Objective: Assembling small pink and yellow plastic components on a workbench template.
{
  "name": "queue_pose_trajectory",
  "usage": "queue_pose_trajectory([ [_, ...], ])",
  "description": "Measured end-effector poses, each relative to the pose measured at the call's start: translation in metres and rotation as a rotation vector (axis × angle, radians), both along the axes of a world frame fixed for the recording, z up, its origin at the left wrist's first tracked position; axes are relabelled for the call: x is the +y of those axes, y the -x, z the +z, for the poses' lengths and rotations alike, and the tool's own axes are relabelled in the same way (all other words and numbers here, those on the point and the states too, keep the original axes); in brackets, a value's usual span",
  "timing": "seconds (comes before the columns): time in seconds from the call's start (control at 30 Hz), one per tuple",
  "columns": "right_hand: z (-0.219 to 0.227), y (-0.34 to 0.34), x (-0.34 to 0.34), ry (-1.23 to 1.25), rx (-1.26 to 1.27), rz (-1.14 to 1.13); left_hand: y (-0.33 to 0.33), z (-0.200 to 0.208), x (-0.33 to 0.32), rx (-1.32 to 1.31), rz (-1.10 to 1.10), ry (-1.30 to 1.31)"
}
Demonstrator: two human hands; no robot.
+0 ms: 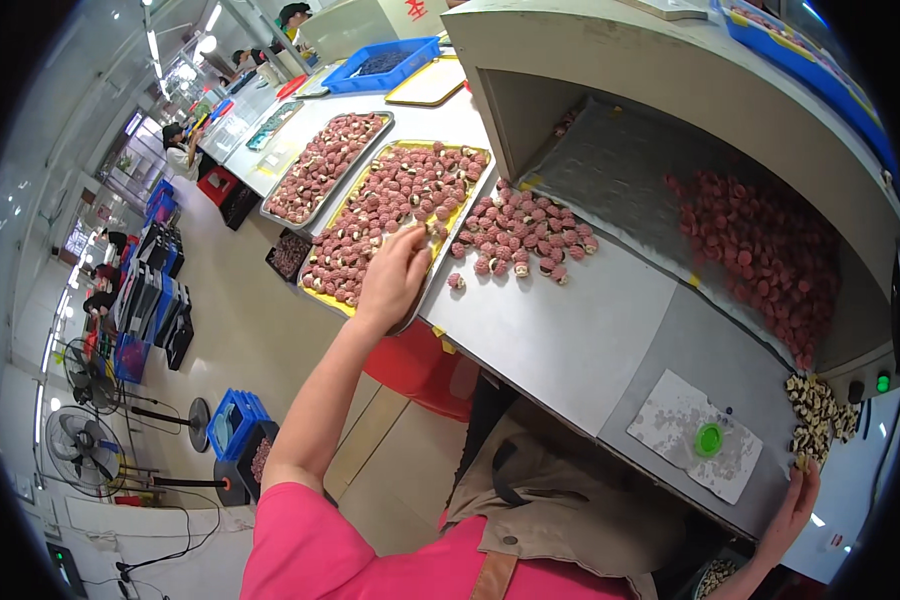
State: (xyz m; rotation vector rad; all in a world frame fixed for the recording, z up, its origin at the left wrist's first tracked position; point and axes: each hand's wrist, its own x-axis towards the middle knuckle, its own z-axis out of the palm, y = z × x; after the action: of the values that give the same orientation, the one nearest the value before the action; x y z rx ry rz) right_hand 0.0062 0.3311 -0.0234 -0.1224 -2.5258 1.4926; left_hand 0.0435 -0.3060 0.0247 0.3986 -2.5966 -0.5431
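My left hand reaches over the near tray, its fingers curled and pressed together at the tray's right side. At the fingertips is a small pink bumpy piece with a pale part, mostly hidden by the fingers. Pink raspberry-like pieces with dark and cream undersides fill this yellow-lined tray. More pink pieces lie loose on the table just right of it. Down at the far right, my right hand pinches a small cream-and-dark piece beside a heap of cream-and-dark pieces.
A second full tray stands beyond the first. Under a beige housing, pink caps are heaped on a grey surface. A green round container sits on a stained white sheet. A red stool is under the table.
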Motion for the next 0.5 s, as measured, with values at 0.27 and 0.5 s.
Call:
queue_pose_trajectory([
  [0.27,-0.006,0.004,0.0,0.022,0.011,0.017,0.009,0.017,-0.061,-0.034,0.187,0.28],
  [0.5,-0.012,0.003,0.008,0.03,0.028,-0.016,0.018,-0.019,-0.052,-0.058,0.145,0.2],
])
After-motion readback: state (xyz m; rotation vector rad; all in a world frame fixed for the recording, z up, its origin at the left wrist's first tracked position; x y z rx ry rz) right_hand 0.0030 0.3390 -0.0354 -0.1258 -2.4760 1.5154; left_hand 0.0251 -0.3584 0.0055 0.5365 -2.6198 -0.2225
